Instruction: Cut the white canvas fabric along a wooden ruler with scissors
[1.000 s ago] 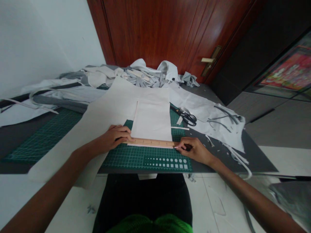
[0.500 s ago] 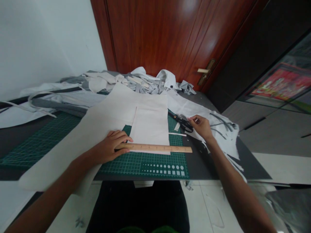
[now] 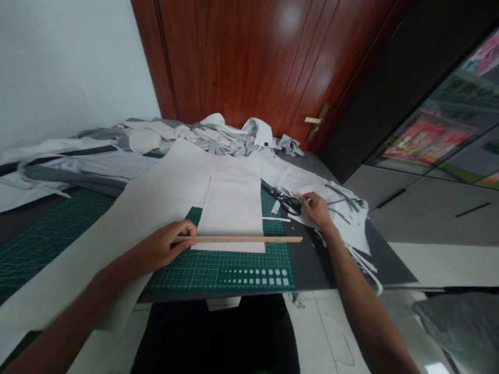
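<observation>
My left hand (image 3: 175, 240) pinches the left end of a wooden ruler (image 3: 241, 239), which is turned up so that its narrow edge shows. The ruler crosses the lower part of a white rectangular sheet (image 3: 236, 208), fabric or paper. Under that sheet spreads a larger off-white piece (image 3: 171, 174), reaching left below my left forearm. My right hand (image 3: 316, 209) is beside the handles of black scissors (image 3: 290, 203), its thumb and fingers closed together. What those fingers hold, if anything, is too small to make out. The scissors' blades point up and left toward the sheet.
A green cutting mat (image 3: 249, 262) with white markings covers the dark table (image 3: 307, 270). Grey and white cloth scraps (image 3: 222, 136) are heaped along the back. White cloth (image 3: 351, 218) with grey strips lies at the right. A wooden door (image 3: 241, 62) stands behind.
The ruler has turned from lying flat to standing on its edge in my left hand. My right hand stays by the scissors' handles. The whole view has shifted slightly.
</observation>
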`<state>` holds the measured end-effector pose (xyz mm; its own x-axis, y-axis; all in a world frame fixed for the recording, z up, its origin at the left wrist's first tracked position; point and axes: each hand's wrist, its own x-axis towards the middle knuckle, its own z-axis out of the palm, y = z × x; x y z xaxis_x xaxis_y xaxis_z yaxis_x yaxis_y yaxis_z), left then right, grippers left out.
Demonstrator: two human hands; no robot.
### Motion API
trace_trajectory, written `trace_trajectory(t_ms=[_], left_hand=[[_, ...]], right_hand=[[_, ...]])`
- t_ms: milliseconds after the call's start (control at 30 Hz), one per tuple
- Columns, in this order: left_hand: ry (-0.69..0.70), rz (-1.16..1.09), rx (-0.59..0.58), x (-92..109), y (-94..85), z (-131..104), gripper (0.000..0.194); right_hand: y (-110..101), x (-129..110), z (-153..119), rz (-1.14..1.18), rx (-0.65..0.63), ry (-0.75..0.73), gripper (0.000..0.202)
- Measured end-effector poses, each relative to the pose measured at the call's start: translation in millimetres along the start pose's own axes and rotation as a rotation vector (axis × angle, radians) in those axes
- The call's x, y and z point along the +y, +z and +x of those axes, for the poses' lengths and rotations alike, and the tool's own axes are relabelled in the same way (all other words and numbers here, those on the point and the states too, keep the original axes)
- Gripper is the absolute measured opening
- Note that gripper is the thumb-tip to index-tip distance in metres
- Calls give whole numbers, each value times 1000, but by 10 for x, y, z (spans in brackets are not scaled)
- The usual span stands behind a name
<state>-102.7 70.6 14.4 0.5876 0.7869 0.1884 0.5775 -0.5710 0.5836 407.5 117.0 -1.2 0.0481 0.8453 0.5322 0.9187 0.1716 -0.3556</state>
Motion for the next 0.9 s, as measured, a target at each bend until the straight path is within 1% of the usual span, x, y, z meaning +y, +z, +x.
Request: trace_trajectory(t_ms=[67, 167, 267, 333, 400, 500, 733, 900], left_hand=[[-21, -2, 88, -18, -9, 12, 39], [-88, 9, 260, -27, -45, 36, 44], [-144, 57, 412, -27, -85, 51, 47], [-162, 97, 469, -27, -104, 52, 50], [-184, 122, 497, -26, -115, 47, 51], [-218, 133, 519, -24, -123, 42, 48], [-259, 184, 570, -51, -140, 38, 31], [-308, 258, 570, -77, -148, 0, 23]], right_hand=[[62, -95, -11, -4, -45, -29, 25], [158, -207, -31, -26, -74, -42, 23], [197, -243, -63, -55, -75, -21, 26], [194, -232, -84, -98, -79, 4, 27], [184, -210, -96, -141, -90, 17, 27], [171, -177, -100, -155, -106, -1, 28], [135, -161, -104, -175, -167, -17, 30], [122, -183, -123, -226, -206, -10, 34]])
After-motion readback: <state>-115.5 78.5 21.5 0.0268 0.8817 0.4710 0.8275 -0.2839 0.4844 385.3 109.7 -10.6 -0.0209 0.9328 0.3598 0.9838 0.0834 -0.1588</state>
